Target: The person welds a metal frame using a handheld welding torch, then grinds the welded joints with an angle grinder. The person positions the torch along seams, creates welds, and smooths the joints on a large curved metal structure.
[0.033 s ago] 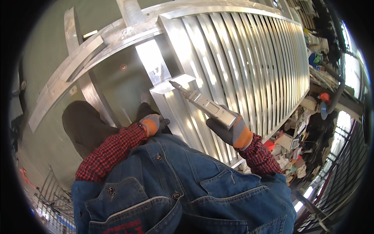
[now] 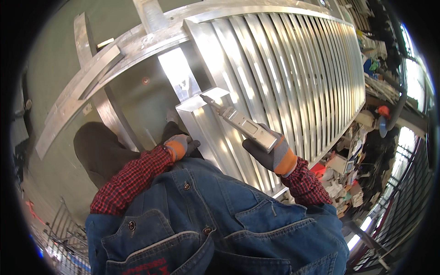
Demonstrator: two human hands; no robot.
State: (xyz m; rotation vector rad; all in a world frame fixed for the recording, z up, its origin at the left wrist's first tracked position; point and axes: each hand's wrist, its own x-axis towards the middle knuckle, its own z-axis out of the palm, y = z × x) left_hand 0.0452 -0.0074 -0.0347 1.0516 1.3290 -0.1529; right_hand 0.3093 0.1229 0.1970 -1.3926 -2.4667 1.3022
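In my right hand (image 2: pixel 277 155), gloved in grey and orange, is a silver hand tool (image 2: pixel 247 126) with a boxy body and a narrow dark tip. That tip lies over the folded end of a shiny metal louvre panel (image 2: pixel 270 82), touching it or just above it. The panel's parallel slats run away to the right. My left hand (image 2: pixel 179 145), in a matching glove, rests by the panel's near left edge with its fingers curled. Whatever those fingers hold, if anything, is hidden.
A metal beam (image 2: pixel 142 43) crosses behind the panel's left end, with a short loose metal strip (image 2: pixel 98 68) on it. Below, a crossbar (image 2: pixel 114 114) passes close to my leg. Cluttered scraps (image 2: pixel 341 176) lie beyond the panel on the right.
The scene has shifted very slightly in the view. Both hands and the tool keep their places against the panel.
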